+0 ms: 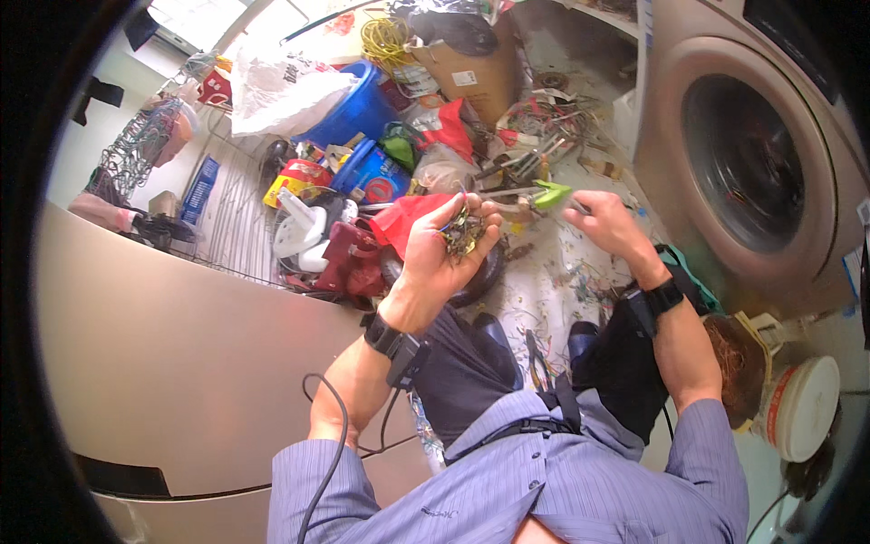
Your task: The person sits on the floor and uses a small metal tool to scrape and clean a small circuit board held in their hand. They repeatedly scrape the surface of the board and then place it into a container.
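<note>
My left hand (444, 245) is turned palm up, its fingers curled around a clump of small wire scraps (465, 230). Off to the right, my right hand (609, 231) is closed, thumb against the fingers, on a small greyish piece I cannot make out. A bright green plastic piece (552, 194) lies just beyond its fingertips; I cannot tell whether the two touch. Behind my left hand sits a red bag (399, 223). Pliers (537, 363) rest on the floor between my feet. Bits of wire and cut scraps litter the white floor (562, 272).
A front-loading washing machine (734, 172) stands on the right, a large beige panel (199, 363) on the left. Ahead are blue buckets (370, 172), a cardboard box (467, 77), and piled wires (553, 122). A white lidded bucket (807, 408) is at the lower right.
</note>
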A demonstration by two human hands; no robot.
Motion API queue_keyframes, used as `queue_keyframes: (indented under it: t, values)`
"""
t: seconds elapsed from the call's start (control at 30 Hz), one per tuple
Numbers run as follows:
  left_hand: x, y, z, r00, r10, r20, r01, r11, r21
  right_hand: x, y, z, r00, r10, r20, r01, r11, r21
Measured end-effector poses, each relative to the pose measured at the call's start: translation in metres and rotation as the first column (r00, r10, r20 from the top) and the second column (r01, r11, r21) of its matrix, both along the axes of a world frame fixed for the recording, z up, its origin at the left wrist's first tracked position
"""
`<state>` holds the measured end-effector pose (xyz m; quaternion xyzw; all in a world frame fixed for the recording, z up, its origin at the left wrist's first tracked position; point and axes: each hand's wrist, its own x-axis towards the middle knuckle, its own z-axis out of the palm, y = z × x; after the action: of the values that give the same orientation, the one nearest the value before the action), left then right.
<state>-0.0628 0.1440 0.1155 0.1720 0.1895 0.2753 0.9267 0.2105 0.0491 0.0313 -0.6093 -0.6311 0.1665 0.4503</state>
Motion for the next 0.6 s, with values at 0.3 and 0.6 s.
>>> queue_keyframes:
  t: [0.3, 0.6]
  values:
    - [0.036, -0.084, -0.098, 0.985, -0.095, 0.141, 0.129, 0.958, -0.258, -0.031, -0.047, 0.034, 0.768, -0.044, -0.638, -0.103, 0.976, -0.192]
    - [0.055, -0.093, -0.140, 0.989, -0.151, -0.010, 0.147, 0.973, -0.179, -0.029, -0.073, 0.024, 0.902, 0.043, -0.430, -0.158, 0.959, -0.236]
